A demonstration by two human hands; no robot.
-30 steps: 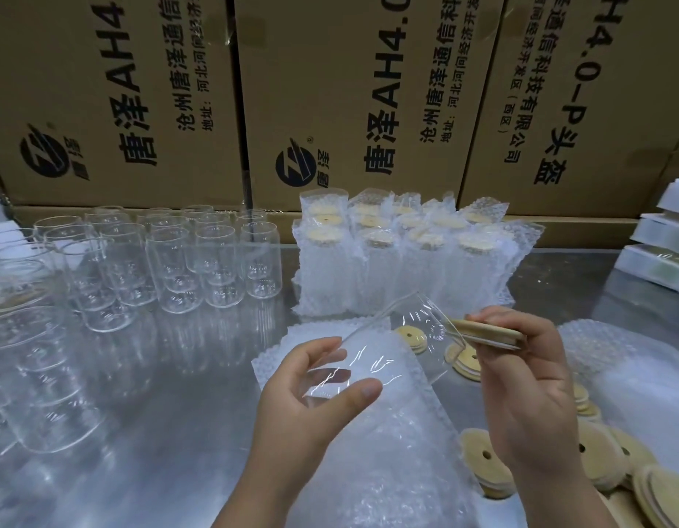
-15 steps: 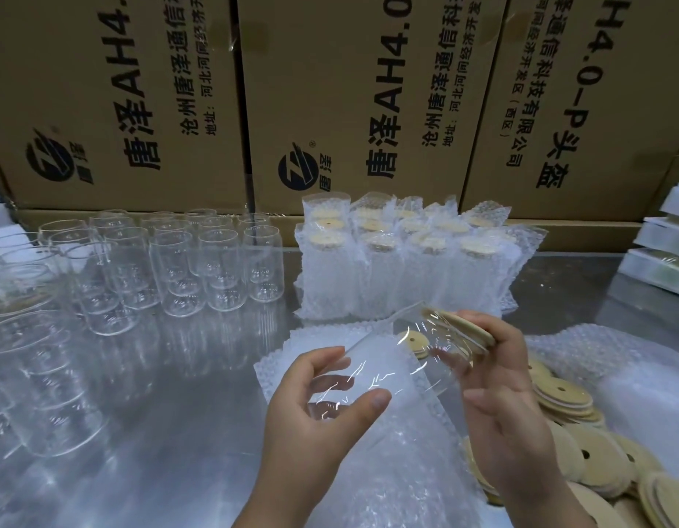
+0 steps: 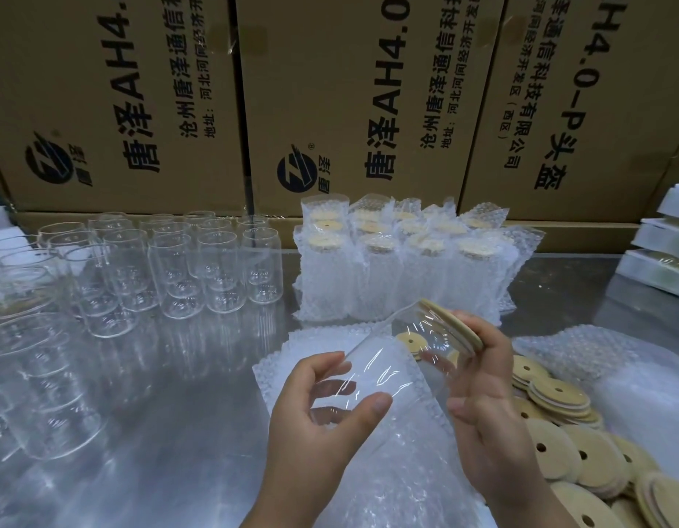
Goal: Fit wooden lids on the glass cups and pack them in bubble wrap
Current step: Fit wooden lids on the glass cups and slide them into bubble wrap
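Left grip (image 3: 318,413) curls round glass cup (image 3: 391,369), right grip (image 3: 486,405) pinches wooden lid (image 3: 450,322) onto its mouth. We judge wrapped batch (image 3: 402,276) done, this cup unwrapped, many bare cups (image 3: 216,272) remaining.

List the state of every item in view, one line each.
Held glass cup: tilted, off the table.
Wooden lid: on the cup's mouth.
Left hand: grips the cup's base.
Right hand: grips the lid.
Bare glass cups: upright, unlidded.
Wrapped cups: upright, lidded, bagged.
Loose lids: piled.
Bubble wrap bag: flat.

Head-worn camera looks forward and down, close above the table (image 3: 185,421).
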